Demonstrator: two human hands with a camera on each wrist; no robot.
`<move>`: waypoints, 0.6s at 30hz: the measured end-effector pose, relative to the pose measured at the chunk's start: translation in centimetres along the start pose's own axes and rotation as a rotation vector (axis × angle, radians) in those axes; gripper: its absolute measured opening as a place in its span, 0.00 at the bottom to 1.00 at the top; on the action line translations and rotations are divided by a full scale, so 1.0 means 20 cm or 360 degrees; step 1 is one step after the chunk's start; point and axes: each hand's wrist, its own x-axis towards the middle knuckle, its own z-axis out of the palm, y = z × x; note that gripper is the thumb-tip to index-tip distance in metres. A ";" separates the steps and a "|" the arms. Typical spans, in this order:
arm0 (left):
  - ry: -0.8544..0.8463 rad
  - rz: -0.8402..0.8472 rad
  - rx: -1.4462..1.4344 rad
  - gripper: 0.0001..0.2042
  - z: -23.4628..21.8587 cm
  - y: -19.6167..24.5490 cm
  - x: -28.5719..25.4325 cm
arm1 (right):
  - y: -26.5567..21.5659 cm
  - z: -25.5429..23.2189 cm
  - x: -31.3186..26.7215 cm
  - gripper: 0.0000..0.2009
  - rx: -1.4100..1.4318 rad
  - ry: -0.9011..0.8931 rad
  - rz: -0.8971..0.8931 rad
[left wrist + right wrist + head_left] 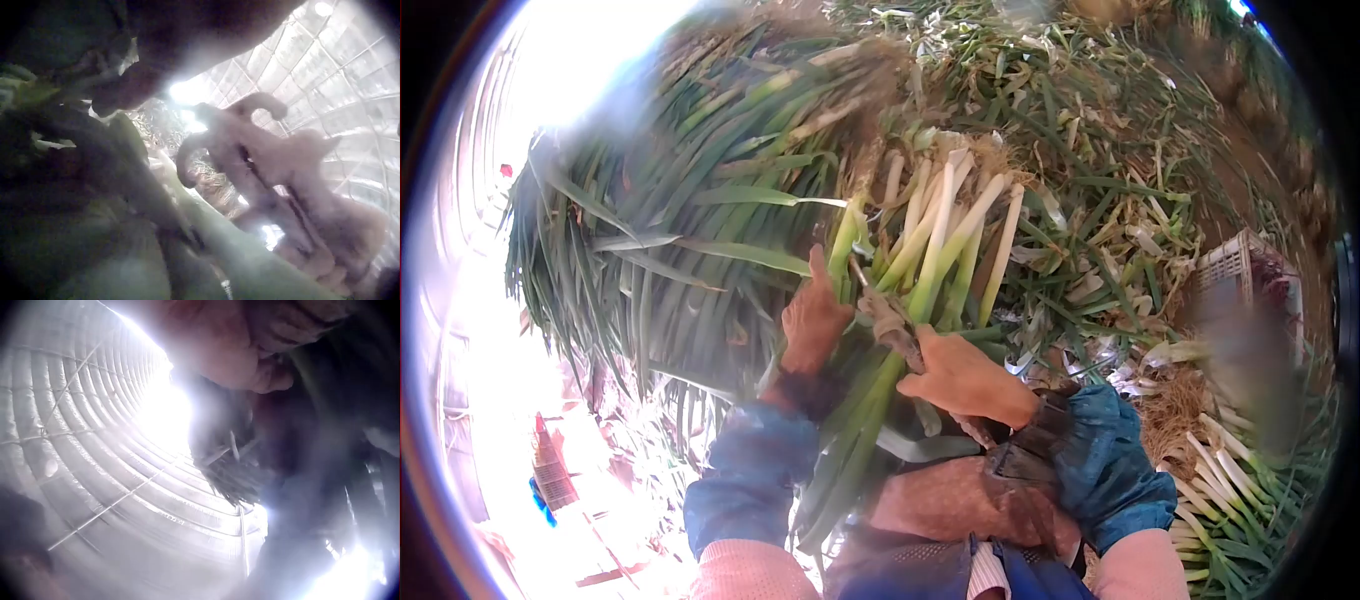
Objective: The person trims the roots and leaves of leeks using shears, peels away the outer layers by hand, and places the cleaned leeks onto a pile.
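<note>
My left hand [812, 322] grips a leek [846, 245] near its green part in the head view, index finger extended along it. Beside it, my right hand [975, 378] holds a brownish, wrapped-looking item [890, 325]; whether this is a tool handle or a withered leaf I cannot tell. A thin shiny piece shows at its upper end. Long green leaves [855, 420] hang below the hands over the lap. Several pale-stemmed leeks [945, 235] lie just beyond. Dark leaves [231, 244] fill the lower left wrist view. Fingers [272, 375] show at the top of the right wrist view, their hold unclear.
A large heap of leeks [670, 190] lies at the left and back, with loose trimmings [1090, 180] to the right. At the far right stands a pale crate [1225, 262]; below it are more leeks [1220, 480] with roots. Ribbed, translucent sheeting [119, 487] curves around.
</note>
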 end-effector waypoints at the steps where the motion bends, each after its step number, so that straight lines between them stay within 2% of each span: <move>1: -0.0017 0.0020 -0.0004 0.40 -0.01 0.01 -0.01 | 0.01 0.00 0.02 0.25 -0.0015 0.0040 0.0006; 4: 0.0008 0.0263 0.0043 0.33 0.02 -0.01 -0.08 | 0.04 -0.04 0.07 0.24 -0.0012 0.0187 -0.0004; 7: -0.0153 0.0098 0.0037 0.30 -0.01 0.06 -0.20 | 0.12 -0.03 0.12 0.23 -0.0050 0.0343 -0.0092; 10: -0.0114 0.0159 -0.0113 0.34 -0.04 0.07 -0.30 | 0.09 -0.07 0.13 0.22 -0.0057 0.0312 0.0099; 13: -0.0108 0.0211 -0.0133 0.34 -0.04 0.08 -0.35 | 0.12 -0.05 0.14 0.22 -0.0168 0.0404 0.0069; 18: -0.0154 0.0281 -0.0145 0.36 -0.01 0.10 -0.47 | 0.12 -0.09 0.14 0.24 -0.0190 0.0391 0.0188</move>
